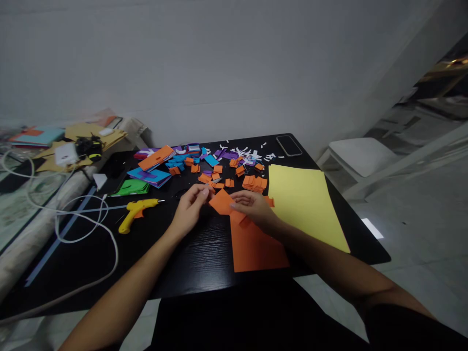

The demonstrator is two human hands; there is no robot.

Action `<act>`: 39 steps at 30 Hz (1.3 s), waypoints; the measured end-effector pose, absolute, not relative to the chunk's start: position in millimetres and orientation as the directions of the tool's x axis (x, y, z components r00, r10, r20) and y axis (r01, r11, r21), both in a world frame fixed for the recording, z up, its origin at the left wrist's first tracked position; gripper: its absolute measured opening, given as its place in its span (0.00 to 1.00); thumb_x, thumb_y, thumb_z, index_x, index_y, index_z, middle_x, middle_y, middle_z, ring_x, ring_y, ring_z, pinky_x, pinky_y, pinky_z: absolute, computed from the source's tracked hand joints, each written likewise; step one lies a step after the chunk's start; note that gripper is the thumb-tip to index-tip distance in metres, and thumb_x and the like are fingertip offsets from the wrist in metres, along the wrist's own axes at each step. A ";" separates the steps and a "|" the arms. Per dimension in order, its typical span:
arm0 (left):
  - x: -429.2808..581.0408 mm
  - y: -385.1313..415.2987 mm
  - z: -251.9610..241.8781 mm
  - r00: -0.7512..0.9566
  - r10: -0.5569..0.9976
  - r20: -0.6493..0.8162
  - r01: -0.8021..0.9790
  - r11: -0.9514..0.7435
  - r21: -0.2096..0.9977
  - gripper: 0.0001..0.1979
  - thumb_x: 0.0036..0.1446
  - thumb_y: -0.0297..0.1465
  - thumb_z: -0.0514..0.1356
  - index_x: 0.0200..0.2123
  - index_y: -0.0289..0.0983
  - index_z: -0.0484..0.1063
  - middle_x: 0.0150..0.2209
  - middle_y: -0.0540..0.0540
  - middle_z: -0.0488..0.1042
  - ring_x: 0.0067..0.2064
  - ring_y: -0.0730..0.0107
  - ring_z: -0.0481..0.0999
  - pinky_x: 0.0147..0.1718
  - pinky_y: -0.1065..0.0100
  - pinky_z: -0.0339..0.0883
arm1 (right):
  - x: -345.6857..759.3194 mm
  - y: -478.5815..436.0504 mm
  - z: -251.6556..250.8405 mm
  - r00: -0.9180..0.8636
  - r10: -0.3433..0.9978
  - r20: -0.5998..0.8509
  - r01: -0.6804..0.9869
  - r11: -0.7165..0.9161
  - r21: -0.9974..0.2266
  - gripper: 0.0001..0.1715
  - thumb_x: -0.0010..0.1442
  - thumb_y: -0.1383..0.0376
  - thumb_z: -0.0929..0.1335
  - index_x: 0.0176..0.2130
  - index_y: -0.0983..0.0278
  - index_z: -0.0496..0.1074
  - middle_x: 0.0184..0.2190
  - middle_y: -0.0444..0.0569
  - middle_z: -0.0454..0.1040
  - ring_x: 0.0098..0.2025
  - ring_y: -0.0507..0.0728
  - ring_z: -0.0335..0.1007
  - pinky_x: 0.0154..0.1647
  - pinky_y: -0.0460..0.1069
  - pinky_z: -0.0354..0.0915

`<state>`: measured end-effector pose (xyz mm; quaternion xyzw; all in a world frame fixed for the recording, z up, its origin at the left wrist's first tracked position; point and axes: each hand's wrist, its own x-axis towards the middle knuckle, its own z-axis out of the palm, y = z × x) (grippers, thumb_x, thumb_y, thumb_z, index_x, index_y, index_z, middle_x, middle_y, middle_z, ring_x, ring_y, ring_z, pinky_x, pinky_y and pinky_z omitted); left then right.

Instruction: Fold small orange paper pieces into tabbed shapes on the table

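Both my hands meet over the middle of a black table (197, 258). My left hand (190, 207) pinches the left corner of a small orange paper piece (221, 201). My right hand (254, 208) grips the same piece on its right side, fingers curled. Under my right wrist lies a larger orange sheet (256, 248). A small stack of cut orange squares (255, 183) sits just beyond my right hand, and loose orange squares (215, 176) are scattered beyond my left.
A yellow sheet (303, 202) lies on the right of the table, a phone (288, 145) at the far edge. A yellow glue gun (135, 211) with a white cable (84, 229) lies left. Blue, purple, orange and green paper stacks (153, 168) and white scraps (248, 152) fill the back.
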<state>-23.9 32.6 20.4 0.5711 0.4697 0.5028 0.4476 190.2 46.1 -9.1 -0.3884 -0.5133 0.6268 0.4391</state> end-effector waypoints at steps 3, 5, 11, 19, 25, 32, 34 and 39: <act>-20.0 29.9 14.6 0.169 0.977 0.129 0.029 -0.136 0.990 0.20 0.62 0.48 0.62 0.43 0.36 0.75 0.37 0.45 0.78 0.38 0.66 0.77 0.42 0.65 0.71 | 190.0 45.9 -8.2 -0.273 0.961 -0.049 -0.218 -0.112 -0.969 0.22 0.47 0.60 0.79 0.42 0.61 0.75 0.41 0.48 0.81 0.46 0.58 0.79 0.54 0.55 0.73; -16.2 27.3 10.2 0.233 0.968 0.097 0.024 -0.105 0.994 0.20 0.58 0.45 0.67 0.45 0.36 0.74 0.39 0.44 0.78 0.41 0.65 0.77 0.44 0.64 0.71 | 189.4 45.4 -8.3 -0.272 0.961 -0.049 -0.268 -0.125 -0.955 0.25 0.46 0.60 0.79 0.43 0.60 0.73 0.43 0.48 0.81 0.49 0.60 0.79 0.55 0.56 0.72; -8.1 22.2 3.2 0.203 0.968 0.146 0.164 -0.181 0.970 0.14 0.55 0.36 0.70 0.42 0.36 0.74 0.36 0.47 0.76 0.39 0.68 0.75 0.43 0.66 0.70 | 185.5 41.7 -8.9 -0.330 0.941 -0.068 -0.273 -0.165 -0.948 0.27 0.42 0.58 0.81 0.41 0.60 0.74 0.43 0.49 0.82 0.49 0.62 0.79 0.57 0.59 0.72; -11.5 23.7 5.3 0.182 0.972 0.151 0.237 -0.193 0.952 0.10 0.56 0.36 0.68 0.38 0.36 0.78 0.34 0.47 0.78 0.36 0.67 0.77 0.38 0.67 0.70 | 186.1 34.8 -6.7 -0.365 0.927 -0.091 -0.059 -0.121 -0.991 0.27 0.40 0.62 0.82 0.39 0.62 0.74 0.35 0.43 0.76 0.38 0.55 0.74 0.42 0.51 0.72; -15.8 24.8 4.0 0.202 0.969 0.139 0.221 -0.183 0.958 0.14 0.55 0.36 0.69 0.43 0.37 0.78 0.33 0.48 0.79 0.36 0.67 0.78 0.38 0.67 0.71 | 185.5 34.4 -5.5 -0.341 0.939 0.033 -0.020 0.027 -0.999 0.13 0.54 0.59 0.75 0.37 0.62 0.73 0.34 0.44 0.74 0.39 0.56 0.72 0.42 0.52 0.71; -14.7 24.7 9.3 0.249 0.951 0.184 0.238 -0.244 0.940 0.08 0.58 0.34 0.66 0.39 0.36 0.80 0.36 0.46 0.81 0.37 0.67 0.78 0.39 0.68 0.70 | 185.3 36.7 -7.5 -0.341 0.937 0.077 -0.077 0.054 -0.996 0.09 0.55 0.62 0.73 0.38 0.61 0.74 0.37 0.46 0.76 0.39 0.56 0.76 0.42 0.53 0.75; -15.1 25.4 10.4 0.244 0.947 0.211 0.248 -0.271 0.930 0.06 0.58 0.32 0.66 0.37 0.36 0.81 0.36 0.46 0.82 0.39 0.66 0.79 0.41 0.67 0.70 | 185.6 35.9 -7.3 -0.394 0.919 0.005 -0.151 -0.060 -0.987 0.12 0.55 0.60 0.73 0.39 0.61 0.73 0.36 0.45 0.77 0.35 0.55 0.78 0.38 0.53 0.77; -19.4 25.8 9.5 0.258 0.931 0.256 0.319 -0.333 0.887 0.05 0.59 0.30 0.65 0.36 0.37 0.82 0.36 0.46 0.83 0.38 0.66 0.80 0.40 0.67 0.70 | 187.5 35.4 -6.1 -0.495 0.858 -0.136 -0.215 -0.273 -0.938 0.20 0.52 0.58 0.77 0.42 0.62 0.73 0.32 0.44 0.80 0.31 0.56 0.81 0.38 0.53 0.79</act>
